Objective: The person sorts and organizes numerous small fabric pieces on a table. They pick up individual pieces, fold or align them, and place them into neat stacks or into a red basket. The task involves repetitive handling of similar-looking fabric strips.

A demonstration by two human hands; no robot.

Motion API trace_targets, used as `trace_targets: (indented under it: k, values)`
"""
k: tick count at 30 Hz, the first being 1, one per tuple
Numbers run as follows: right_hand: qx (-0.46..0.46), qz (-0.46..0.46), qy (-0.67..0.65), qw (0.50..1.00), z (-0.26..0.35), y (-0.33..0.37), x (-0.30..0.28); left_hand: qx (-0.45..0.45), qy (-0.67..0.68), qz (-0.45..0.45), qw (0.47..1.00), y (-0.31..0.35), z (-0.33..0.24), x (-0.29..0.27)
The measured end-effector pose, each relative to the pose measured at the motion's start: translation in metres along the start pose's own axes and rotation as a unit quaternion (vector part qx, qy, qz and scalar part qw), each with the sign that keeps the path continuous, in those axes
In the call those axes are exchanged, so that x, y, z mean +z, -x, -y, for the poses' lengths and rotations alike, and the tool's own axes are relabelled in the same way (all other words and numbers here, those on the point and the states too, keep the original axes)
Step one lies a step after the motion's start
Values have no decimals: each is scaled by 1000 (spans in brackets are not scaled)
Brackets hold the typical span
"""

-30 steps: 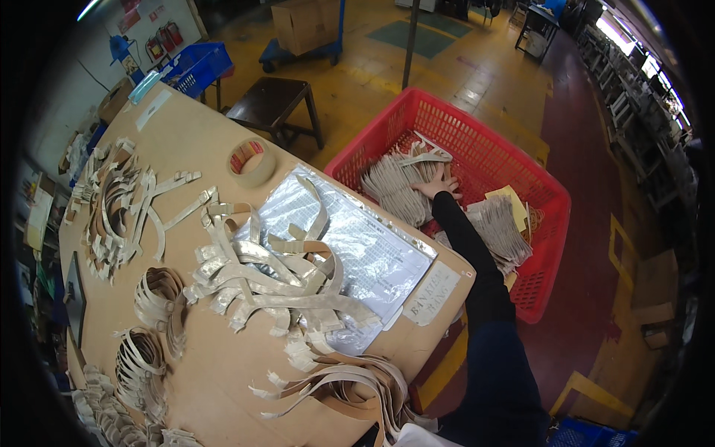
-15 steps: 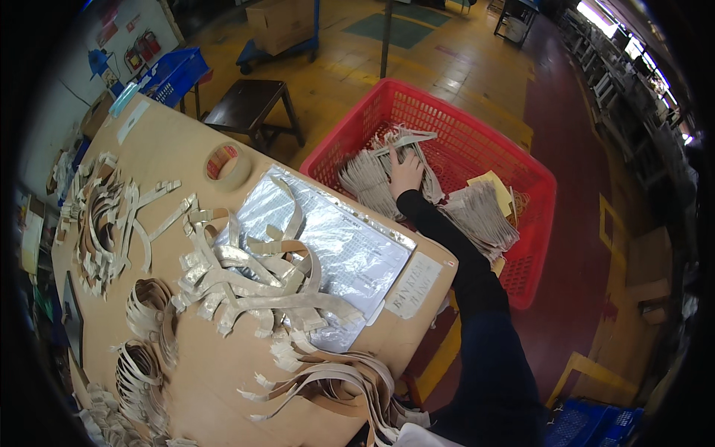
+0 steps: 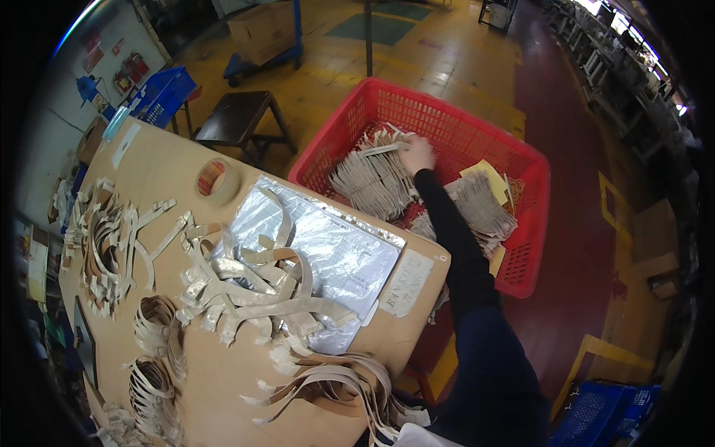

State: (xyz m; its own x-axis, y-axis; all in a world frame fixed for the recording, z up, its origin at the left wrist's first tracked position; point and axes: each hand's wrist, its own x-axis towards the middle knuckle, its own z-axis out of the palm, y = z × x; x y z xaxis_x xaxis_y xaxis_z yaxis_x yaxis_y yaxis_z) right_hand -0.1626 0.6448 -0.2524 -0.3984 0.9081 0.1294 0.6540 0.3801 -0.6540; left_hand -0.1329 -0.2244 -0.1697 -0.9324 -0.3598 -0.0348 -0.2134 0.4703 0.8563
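My right hand (image 3: 418, 154) reaches over the table's edge into the red plastic basket (image 3: 477, 134), its black sleeve trailing back to the lower edge. The fingers are curled around the end of a pale fabric strip (image 3: 383, 149), slightly blurred. Beneath and beside it lies a thick stack of folded beige strips (image 3: 370, 182). A second stack (image 3: 480, 205) sits to the right of my wrist, against a yellow paper (image 3: 486, 179). My left hand is out of view.
Loose strips (image 3: 261, 287) lie tangled over a plastic-covered sheet (image 3: 335, 253) on the brown table (image 3: 223, 387). A tape roll (image 3: 218, 182) stands near the table's far edge. More strips (image 3: 335, 372) drape over the near edge. A dark stool (image 3: 237, 119) stands beyond.
My right hand has moved slightly right and away from me within the basket, and its fingers have closed on a strip. The strip stack it covered now shows more fully.
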Motion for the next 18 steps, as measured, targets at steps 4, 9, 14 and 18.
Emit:
trace_targets:
  k: [4, 9, 14, 18]
  values:
    - [129, 77, 11, 989, -59, -15, -9, -7, 1, -2, 1000, 1, 2, -3]
    - [252, 271, -134, 919, -98, -23, 19, -12, -1, 2, 1000, 1, 4, -2]
    - [104, 380, -172, 903, -69, -20, 27, -10, 1, 1, 1000, 0, 3, -5]
    - [208, 344, -287, 870, -31, -11, 9, -9, 0, 2, 1000, -1, 3, -6]
